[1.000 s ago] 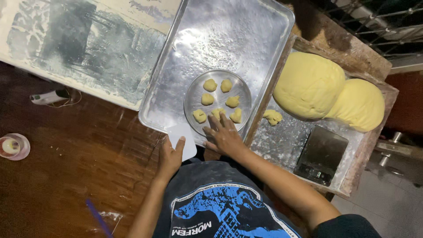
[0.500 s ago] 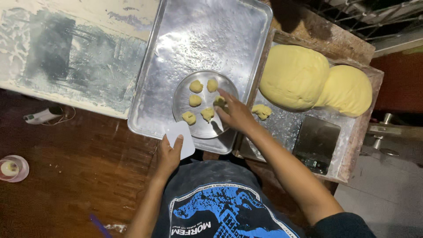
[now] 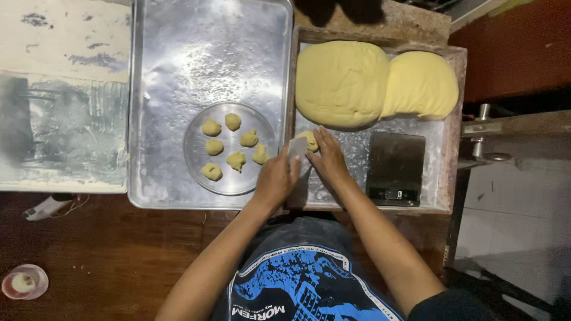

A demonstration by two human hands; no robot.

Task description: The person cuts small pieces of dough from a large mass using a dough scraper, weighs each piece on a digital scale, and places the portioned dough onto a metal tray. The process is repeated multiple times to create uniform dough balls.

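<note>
My left hand [image 3: 277, 178] grips a small white dough scraper [image 3: 297, 148] at the edge between the metal tray [image 3: 178, 71] and the wooden box [image 3: 443, 178]. My right hand [image 3: 327, 157] rests in the box, fingers touching a small yellow dough piece [image 3: 308, 140] just in front of the scraper. A round metal plate [image 3: 196, 172] on the tray carries several small yellow dough lumps [image 3: 238, 160]. Two big yellow dough masses [image 3: 342, 83] [image 3: 421, 84] fill the far part of the box.
A dark digital scale [image 3: 395, 168] lies in the box to the right of my right hand. A floured board [image 3: 59, 101] lies left of the tray. A small round cup [image 3: 22, 282] and a white object [image 3: 47, 205] sit on the wooden table at left.
My left hand carried the scraper from the tray's near edge to the box edge. My right hand left the plate of lumps and moved right to the small dough piece.
</note>
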